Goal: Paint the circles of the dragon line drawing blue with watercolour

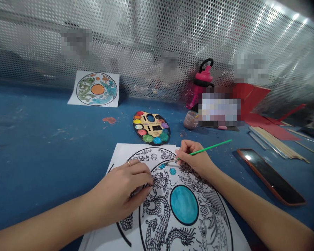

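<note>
My right hand (192, 156) grips a thin green paintbrush (211, 146) between thumb and fingers. The brush tip meets the upper part of a black line drawing (170, 209) on white paper, beside a small blue-painted cloud shape. Blue paint also fills a small ball and the large circle in the middle; the dragon and the bird around it are uncoloured. Resting on the paper to the left, my left hand (132, 184) holds nothing, its fingers loosely bent and the thumb apart. A second printed sheet (117, 153) lies partly under the drawing. Just beyond stands a paint palette (148, 128) with several colours.
At the back left, a painted reference picture (97, 89) leans against the perforated metal screen (136, 42). A cup of murky water (191, 120), a pink bottle (202, 82) and red card (251, 101) stand back right. A phone (270, 176) and wooden sticks (279, 143) lie right.
</note>
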The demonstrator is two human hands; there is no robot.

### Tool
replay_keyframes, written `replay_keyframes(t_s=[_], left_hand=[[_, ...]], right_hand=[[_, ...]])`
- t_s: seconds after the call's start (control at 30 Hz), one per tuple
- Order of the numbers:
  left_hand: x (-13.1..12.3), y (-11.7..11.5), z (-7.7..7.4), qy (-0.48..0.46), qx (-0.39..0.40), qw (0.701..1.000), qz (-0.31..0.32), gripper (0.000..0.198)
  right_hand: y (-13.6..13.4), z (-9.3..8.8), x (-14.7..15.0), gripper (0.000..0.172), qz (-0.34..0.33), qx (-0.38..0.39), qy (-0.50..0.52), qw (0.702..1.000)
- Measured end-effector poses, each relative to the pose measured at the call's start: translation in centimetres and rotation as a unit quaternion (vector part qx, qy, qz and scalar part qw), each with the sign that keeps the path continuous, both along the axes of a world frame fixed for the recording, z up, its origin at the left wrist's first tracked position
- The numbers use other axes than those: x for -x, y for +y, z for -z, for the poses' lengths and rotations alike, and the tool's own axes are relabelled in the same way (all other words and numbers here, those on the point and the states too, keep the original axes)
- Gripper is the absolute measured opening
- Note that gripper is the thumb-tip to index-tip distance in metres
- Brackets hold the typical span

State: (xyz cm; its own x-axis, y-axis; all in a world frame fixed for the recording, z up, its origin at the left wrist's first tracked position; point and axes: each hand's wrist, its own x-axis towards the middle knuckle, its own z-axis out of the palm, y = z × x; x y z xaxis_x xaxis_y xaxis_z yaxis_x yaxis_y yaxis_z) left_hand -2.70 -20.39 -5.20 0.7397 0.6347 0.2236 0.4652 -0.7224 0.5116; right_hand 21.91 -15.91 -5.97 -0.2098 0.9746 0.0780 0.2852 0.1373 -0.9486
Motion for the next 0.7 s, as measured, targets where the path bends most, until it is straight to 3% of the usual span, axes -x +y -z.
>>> replay_keyframes(t_s=[0.7], left_hand=[[0.01,-0.12,-0.04,0.005,-0.008,1.0,0.003,0.022]], right_hand=[[0.03,-0.11,-0.36,0.03,0.005,-0.006,-0.013,1.0]])
